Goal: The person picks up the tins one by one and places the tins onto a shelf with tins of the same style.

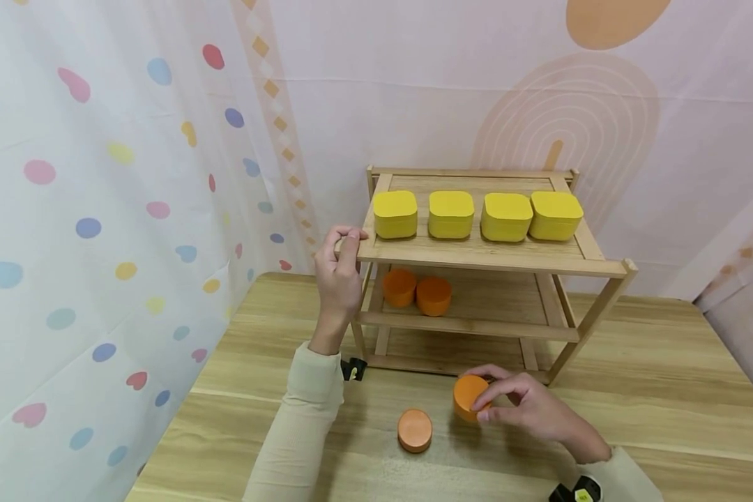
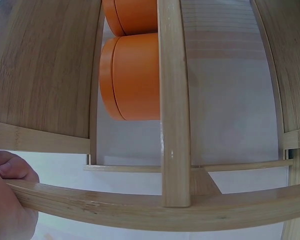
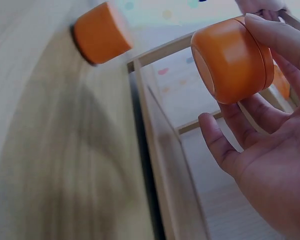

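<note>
My right hand holds an orange round lidded container between thumb and fingers, lifted off the table in front of the rack. Another orange container stands on the table to its left. The left hand grips the front left corner of the wooden rack; in the left wrist view, part of that hand curls at the end of a side bar. Two orange containers sit side by side at the left of the middle shelf.
Several yellow rounded-square boxes stand in a row on the rack's top shelf. The rack rests on a wood-grain table. A patterned curtain hangs behind and to the left.
</note>
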The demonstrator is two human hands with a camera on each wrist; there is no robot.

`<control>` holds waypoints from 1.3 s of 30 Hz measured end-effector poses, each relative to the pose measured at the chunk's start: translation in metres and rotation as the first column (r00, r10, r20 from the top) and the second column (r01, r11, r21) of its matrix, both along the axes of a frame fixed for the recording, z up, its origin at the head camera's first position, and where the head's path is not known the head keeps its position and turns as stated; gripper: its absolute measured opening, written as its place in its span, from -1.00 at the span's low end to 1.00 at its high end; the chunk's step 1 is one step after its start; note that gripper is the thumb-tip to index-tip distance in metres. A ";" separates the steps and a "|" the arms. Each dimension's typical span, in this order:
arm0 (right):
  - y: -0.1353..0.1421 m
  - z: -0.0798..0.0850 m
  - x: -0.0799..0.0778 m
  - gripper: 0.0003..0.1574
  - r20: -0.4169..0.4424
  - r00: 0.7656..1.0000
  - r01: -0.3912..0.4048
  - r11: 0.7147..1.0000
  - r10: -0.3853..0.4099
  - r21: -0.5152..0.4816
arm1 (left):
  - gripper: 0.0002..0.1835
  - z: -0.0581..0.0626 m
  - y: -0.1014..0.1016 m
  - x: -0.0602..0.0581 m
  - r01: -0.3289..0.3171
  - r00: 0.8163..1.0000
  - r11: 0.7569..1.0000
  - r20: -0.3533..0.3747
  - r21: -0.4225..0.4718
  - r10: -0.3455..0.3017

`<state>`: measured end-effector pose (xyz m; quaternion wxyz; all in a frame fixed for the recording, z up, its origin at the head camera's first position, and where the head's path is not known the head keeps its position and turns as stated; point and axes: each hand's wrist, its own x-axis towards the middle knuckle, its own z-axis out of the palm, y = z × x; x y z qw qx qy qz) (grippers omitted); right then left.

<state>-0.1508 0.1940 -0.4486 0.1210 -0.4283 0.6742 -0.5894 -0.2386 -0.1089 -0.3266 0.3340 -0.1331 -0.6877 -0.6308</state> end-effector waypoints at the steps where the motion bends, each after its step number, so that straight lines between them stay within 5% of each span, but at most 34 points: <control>1: 0.000 0.002 -0.001 -0.64 -0.010 1.000 -0.002 1.000 0.002 -0.006 | -0.67 0.000 0.000 0.000 0.000 1.000 1.000 0.000 -0.001 0.000; 12: 0.001 0.030 -0.007 -0.60 -0.057 0.997 0.041 0.999 -0.043 -0.035 | -0.67 0.002 0.001 0.001 0.011 1.000 1.000 -0.003 0.012 -0.011; 23: -0.001 0.048 -0.010 -0.56 -0.084 0.996 -0.030 0.995 0.023 -0.091 | -0.67 0.001 0.000 0.001 0.011 1.000 1.000 -0.015 0.015 -0.011; 39: -0.001 0.077 -0.021 -0.61 -0.126 0.987 0.092 0.994 -0.100 -0.066 | -0.68 0.001 0.000 0.002 -0.007 1.000 1.000 -0.007 0.001 0.007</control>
